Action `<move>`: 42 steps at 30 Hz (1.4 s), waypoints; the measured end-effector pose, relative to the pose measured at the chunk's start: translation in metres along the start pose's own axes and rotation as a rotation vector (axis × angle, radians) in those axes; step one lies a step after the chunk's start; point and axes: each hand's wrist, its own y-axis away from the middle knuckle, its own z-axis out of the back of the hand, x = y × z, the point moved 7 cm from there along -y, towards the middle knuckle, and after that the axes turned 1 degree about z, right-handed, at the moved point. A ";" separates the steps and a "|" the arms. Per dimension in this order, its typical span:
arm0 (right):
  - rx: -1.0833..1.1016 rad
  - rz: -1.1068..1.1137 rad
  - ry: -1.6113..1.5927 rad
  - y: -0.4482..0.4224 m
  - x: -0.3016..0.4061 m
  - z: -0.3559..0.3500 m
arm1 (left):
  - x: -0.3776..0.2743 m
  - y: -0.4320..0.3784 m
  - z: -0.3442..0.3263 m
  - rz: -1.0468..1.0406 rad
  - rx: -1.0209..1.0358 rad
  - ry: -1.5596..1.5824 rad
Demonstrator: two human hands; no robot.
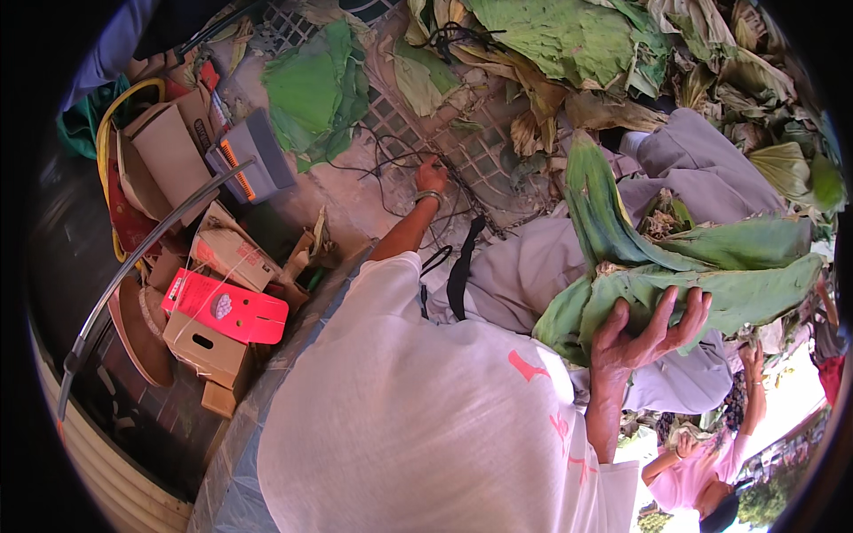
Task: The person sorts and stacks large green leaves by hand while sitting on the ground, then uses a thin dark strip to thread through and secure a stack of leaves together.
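My left hand (432, 178), with a bracelet at the wrist, reaches down to the floor. Its fingers are bunched at a thin black cord (380, 166); at this size I cannot tell whether they pinch it. Over my lap, my right hand (643, 330) holds a bundle of folded green leaves (740, 286), apparently lotus leaves. The thumb and spread fingers lie against the outer leaf. One folded leaf (593, 200) of the bundle points up, while others lie sideways around a withered brown clump (666, 216).
A large green leaf (313, 93) lies left of a floor grating (493, 153). Heaped dry leaves (753, 86) fill the upper right. At left are cardboard boxes (206, 346), a grey dustpan (256, 160) and a curved metal tube (160, 230). Another person (700, 466) handles leaves at lower right.
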 end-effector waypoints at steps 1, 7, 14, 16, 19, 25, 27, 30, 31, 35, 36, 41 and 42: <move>-0.004 -0.004 -0.002 0.001 -0.001 -0.001 | -0.005 0.003 0.002 -0.025 -0.015 -0.021; -0.006 -0.008 -0.019 0.001 -0.001 -0.003 | 0.000 -0.002 0.008 -0.082 -0.043 0.000; -0.054 0.008 -0.064 0.001 0.002 -0.001 | -0.017 0.009 0.054 -0.084 -0.166 0.384; -0.079 0.005 -0.079 0.000 0.002 0.000 | -0.017 0.009 0.065 -0.070 -0.181 0.596; -0.083 0.001 -0.091 0.000 0.003 0.001 | -0.019 0.012 0.084 -0.043 -0.207 0.883; -0.085 -0.016 -0.121 0.003 -0.001 0.001 | -0.039 0.031 0.133 -0.065 -0.238 1.171; -0.086 -0.013 -0.135 0.003 0.000 0.003 | -0.042 0.039 0.149 -0.030 -0.282 1.250; -0.088 -0.014 -0.141 0.003 -0.001 0.004 | -0.054 0.052 0.179 -0.213 -0.420 0.970; -0.091 -0.014 -0.145 0.003 -0.001 0.004 | -0.054 0.054 0.190 -0.268 -0.470 0.863; -0.089 -0.008 -0.154 0.004 0.000 0.006 | -0.072 0.073 0.227 -0.485 -0.595 0.732; -0.095 -0.010 -0.158 0.004 -0.001 0.006 | -0.070 0.072 0.230 -0.435 -0.554 0.710; -0.107 -0.012 -0.173 0.004 -0.002 0.006 | -0.120 0.116 0.279 -0.647 -0.653 0.591; -0.115 -0.015 -0.170 0.003 -0.003 0.007 | -0.131 0.124 0.288 -0.665 -0.678 0.583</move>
